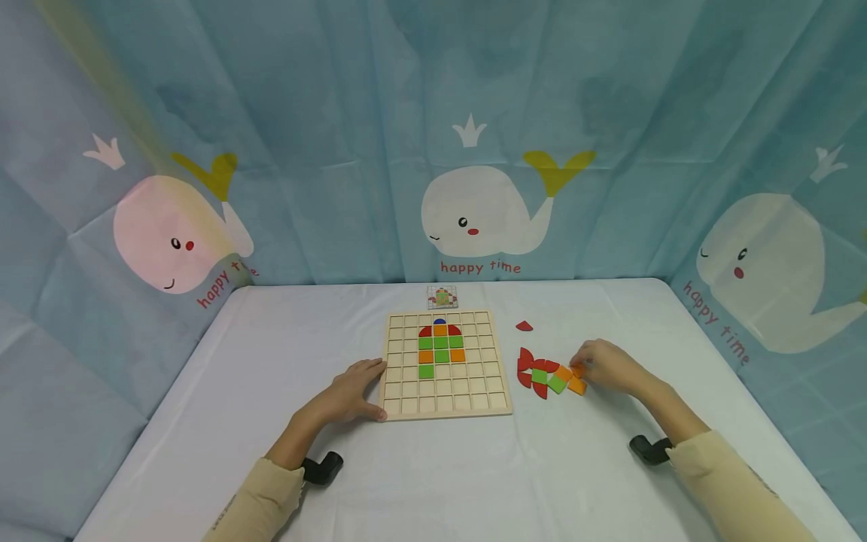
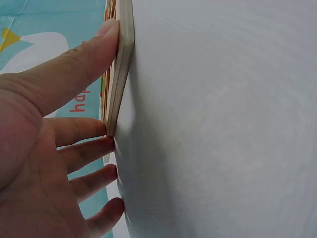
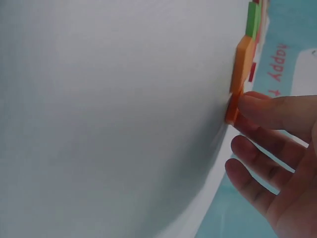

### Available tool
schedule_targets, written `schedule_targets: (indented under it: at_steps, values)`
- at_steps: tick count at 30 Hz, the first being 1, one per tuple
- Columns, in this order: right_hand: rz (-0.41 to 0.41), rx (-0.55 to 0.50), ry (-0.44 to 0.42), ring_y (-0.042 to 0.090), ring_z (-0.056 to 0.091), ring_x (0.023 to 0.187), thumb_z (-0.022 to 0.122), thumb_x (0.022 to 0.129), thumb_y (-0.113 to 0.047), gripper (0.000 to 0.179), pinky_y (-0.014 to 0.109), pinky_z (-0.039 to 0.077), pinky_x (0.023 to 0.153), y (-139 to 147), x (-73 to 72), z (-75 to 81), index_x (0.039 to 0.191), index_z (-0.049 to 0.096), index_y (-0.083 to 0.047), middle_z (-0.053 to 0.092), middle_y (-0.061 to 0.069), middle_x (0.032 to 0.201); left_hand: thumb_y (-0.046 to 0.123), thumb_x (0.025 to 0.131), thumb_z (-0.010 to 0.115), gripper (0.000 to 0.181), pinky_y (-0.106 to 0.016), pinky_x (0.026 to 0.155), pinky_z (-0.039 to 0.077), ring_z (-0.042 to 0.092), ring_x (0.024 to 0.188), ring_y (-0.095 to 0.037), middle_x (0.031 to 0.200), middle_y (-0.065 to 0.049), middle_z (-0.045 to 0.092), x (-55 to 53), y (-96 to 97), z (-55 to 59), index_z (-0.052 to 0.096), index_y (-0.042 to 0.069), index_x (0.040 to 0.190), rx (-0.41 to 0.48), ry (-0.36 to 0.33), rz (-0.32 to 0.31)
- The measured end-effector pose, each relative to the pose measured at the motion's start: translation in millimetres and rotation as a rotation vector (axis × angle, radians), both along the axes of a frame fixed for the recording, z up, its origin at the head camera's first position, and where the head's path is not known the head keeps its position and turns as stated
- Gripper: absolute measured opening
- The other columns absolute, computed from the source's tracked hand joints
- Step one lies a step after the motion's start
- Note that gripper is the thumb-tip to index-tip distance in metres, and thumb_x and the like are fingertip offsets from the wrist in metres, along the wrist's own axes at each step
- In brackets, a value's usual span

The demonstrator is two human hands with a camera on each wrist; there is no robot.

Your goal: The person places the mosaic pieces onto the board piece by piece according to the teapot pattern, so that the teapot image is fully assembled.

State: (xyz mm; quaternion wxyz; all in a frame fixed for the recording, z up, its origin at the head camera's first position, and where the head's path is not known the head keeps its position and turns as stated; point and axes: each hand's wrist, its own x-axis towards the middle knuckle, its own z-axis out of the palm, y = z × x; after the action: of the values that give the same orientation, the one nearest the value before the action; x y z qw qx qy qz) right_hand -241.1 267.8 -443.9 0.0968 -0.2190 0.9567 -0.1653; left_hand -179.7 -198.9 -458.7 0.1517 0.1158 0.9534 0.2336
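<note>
My left hand (image 1: 352, 390) rests at the lower left corner of a wooden grid board (image 1: 478, 387), its thumb and fingers spread along the edge. Several green, orange, red and blue tiles sit in the board's cells, among them a lone green square (image 1: 426, 371) below the rest. Right of the board, my right hand (image 1: 608, 366) pinches an orange tile (image 3: 232, 110) between thumb and index finger, low over the tabletop. Another orange tile (image 3: 241, 63) lies beside it in the right wrist view. The other fingers of that hand are loosely bent.
A loose group of red pieces (image 1: 525, 358), a green square (image 1: 539, 376) and orange tiles lies between board and right hand. One red piece (image 1: 524, 326) lies apart, farther back. A small pattern card (image 1: 442, 298) lies behind the board on the white table (image 1: 433, 482).
</note>
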Motion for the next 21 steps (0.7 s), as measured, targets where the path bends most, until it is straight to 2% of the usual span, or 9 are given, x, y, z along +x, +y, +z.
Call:
schedule_targets:
  at_steps: [10, 21]
  values:
    - [-0.042, 0.003, 0.013, 0.023, 0.062, 0.086, 0.071, 0.081, -0.001, 0.017, 0.046, 0.056, 0.086, 5.4, 2.7, -0.2, 0.097, 0.075, -0.001, 0.069, 0.007, 0.092, 0.029, 0.071, 0.086, 0.096, -0.064, 0.114, 0.024, 0.025, 0.146, -0.041, 0.157, -0.018, 0.033, 0.5, -0.8, 0.1, 0.036, 0.002, 0.149, 0.004, -0.003, 0.003]
    - [-0.008, 0.056, 0.018, 0.021, 0.06, 0.082, 0.072, 0.08, -0.001, 0.016, 0.045, 0.056, 0.084, 1.9, 1.6, 1.4, 0.096, 0.075, 0.0, 0.067, 0.006, 0.089, 0.03, 0.071, 0.086, 0.097, -0.065, 0.114, 0.022, 0.023, 0.147, -0.041, 0.157, -0.018, 0.032, 0.4, -0.4, 0.3, 0.036, 0.003, 0.15, 0.014, -0.02, 0.015]
